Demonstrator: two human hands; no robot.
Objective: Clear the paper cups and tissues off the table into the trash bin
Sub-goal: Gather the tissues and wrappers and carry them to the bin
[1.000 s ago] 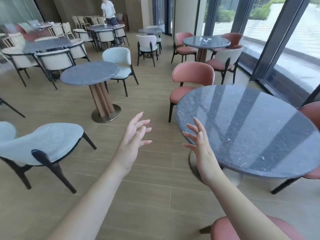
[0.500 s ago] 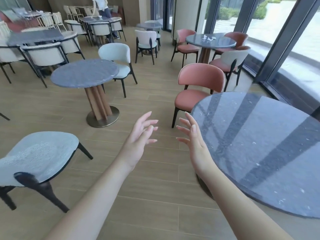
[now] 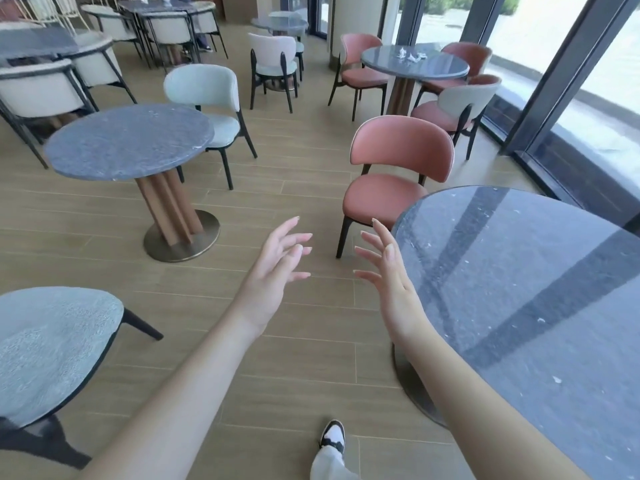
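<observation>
Both your hands are up in front of you, palms facing each other across a small gap. Your left hand (image 3: 273, 271) has its fingers spread and loose, gripping nothing. Your right hand (image 3: 388, 271) is the same, fingers fanned out and relaxed, holding nothing, and it hangs just beside the rim of the near round table (image 3: 540, 306) on your right. That dark, speckled top shows only window reflections and a few tiny pale flecks.

The task's things sit well ahead of you: crumpled white tissues (image 3: 410, 55) lie on the far round table (image 3: 415, 69) by the window, ringed by pink chairs. They are too small to tell whether any paper cup is among them.

Between you and that table stands a pink chair (image 3: 398, 168), tucked up against the near table's far edge. To your left is a grey round table (image 3: 128, 142) on a brown pedestal, with a pale chair (image 3: 207, 95) behind it, and a pale seat (image 3: 52, 344) close by at lower left. Your shoe (image 3: 332, 434) shows on the wooden floor (image 3: 294, 188) below your arms.
</observation>
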